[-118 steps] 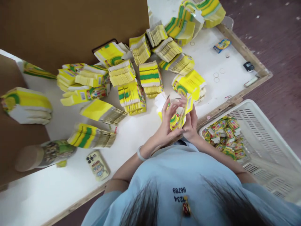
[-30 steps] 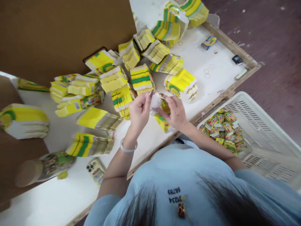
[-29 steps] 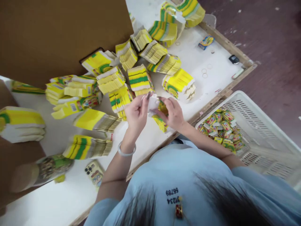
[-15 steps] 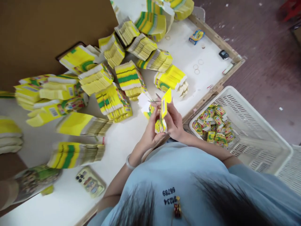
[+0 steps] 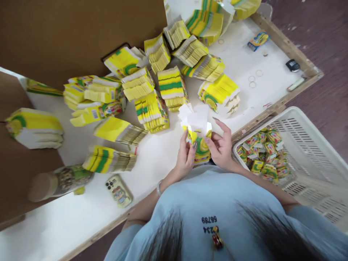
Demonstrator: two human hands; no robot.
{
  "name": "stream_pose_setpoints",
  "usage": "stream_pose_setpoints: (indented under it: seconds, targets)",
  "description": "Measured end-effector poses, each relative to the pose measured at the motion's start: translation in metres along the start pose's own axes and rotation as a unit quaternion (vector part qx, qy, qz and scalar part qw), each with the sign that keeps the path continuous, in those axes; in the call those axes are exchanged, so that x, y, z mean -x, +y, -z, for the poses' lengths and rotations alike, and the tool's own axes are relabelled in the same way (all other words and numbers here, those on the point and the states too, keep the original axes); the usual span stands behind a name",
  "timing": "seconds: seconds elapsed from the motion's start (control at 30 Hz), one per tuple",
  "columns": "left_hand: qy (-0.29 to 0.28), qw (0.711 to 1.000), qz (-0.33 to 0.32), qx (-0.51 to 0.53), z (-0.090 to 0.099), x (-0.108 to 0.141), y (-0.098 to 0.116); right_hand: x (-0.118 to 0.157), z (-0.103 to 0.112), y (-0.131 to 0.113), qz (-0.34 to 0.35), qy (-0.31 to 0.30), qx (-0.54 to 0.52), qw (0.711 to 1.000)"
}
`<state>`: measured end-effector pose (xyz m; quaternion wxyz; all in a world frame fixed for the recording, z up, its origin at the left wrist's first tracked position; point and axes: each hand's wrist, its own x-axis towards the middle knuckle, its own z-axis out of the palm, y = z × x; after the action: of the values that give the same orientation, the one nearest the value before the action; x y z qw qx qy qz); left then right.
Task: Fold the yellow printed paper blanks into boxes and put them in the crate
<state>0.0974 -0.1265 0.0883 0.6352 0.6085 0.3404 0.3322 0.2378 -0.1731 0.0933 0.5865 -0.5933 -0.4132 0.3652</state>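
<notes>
Between my hands, close to my body at the table's front edge, is a yellow and green carton (image 5: 202,146) with its white inner flaps standing up. My left hand (image 5: 185,156) pinches the carton's left side. On its right side, the thumb of my right hand (image 5: 221,148) presses against the carton, while the index finger is stretched out past the flaps. Just beyond the carton lie white flaps of more card. Bundles of flat yellow cartons (image 5: 171,87) lie beyond my hands and to the left.
A white plastic basket (image 5: 312,141) at the right holds several small filled-looking packs (image 5: 269,148). On the table (image 5: 160,156) are a phone (image 5: 119,191), a jar (image 5: 62,181), a blue box (image 5: 258,40), rubber bands (image 5: 252,79) and a black object (image 5: 293,65).
The carton has turned from edge-on to showing its green and yellow face, with white flaps up. My right index finger has stretched out. The whole view has shifted, so the table items appear further right.
</notes>
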Motion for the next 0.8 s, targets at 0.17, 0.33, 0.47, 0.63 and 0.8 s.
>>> stream_pose_setpoints:
  seconds: [0.17, 0.33, 0.47, 0.63, 0.8]
  targets:
    - [-0.048, 0.999, 0.017, 0.018, 0.014, 0.012, 0.003, 0.008, 0.015, -0.004, 0.029, 0.006, 0.031, 0.999]
    - [-0.083, 0.995, 0.047, 0.032, 0.023, 0.015, 0.009, 0.011, 0.027, -0.011, -0.009, -0.087, 0.054, 0.995]
    - [-0.024, 0.999, 0.013, 0.028, 0.017, 0.013, 0.009, 0.014, 0.026, -0.005, 0.04, -0.016, 0.082, 0.996]
    - [-0.028, 0.999, -0.019, 0.019, 0.018, 0.013, 0.012, 0.011, 0.039, -0.005, 0.153, -0.16, 0.119, 0.968]
    - [-0.035, 0.997, 0.004, -0.061, 0.026, 0.012, 0.016, 0.011, 0.038, -0.018, 0.004, -0.219, 0.033, 0.975]
